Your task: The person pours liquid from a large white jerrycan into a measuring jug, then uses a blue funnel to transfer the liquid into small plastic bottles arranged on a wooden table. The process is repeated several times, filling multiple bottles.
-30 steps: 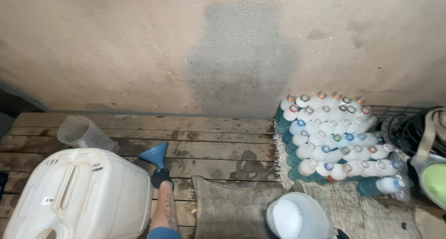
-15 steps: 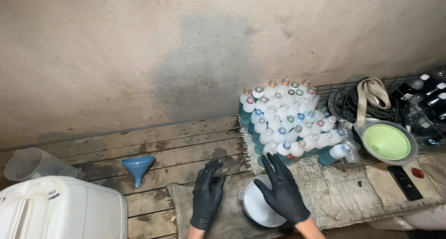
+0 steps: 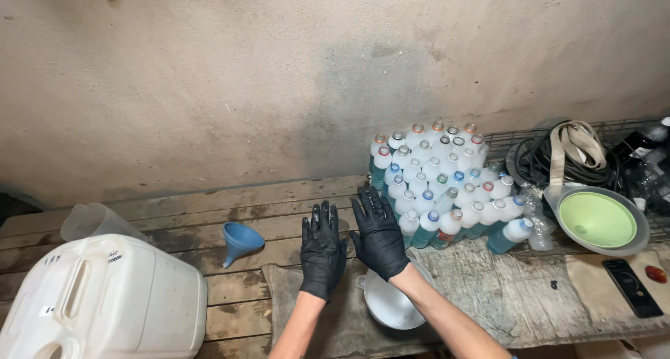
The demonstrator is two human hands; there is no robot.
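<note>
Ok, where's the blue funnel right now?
In the head view the blue funnel lies on its side on the wooden bench, left of the left hand, between it and the white jerrycan.

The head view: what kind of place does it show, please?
Probably a rough home workshop for filling bottles: a worn plank bench against a bare plaster wall, stacked capped bottles, a blue funnel and a white jerrycan.

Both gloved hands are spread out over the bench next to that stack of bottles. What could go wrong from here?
1. The right hand is close to the packed bottles; a nudge might topple the front ones.
2. The white bowl sits under the right wrist near the bench edge and could be knocked off.
3. The left hand is near the blue funnel, which could roll.
</note>
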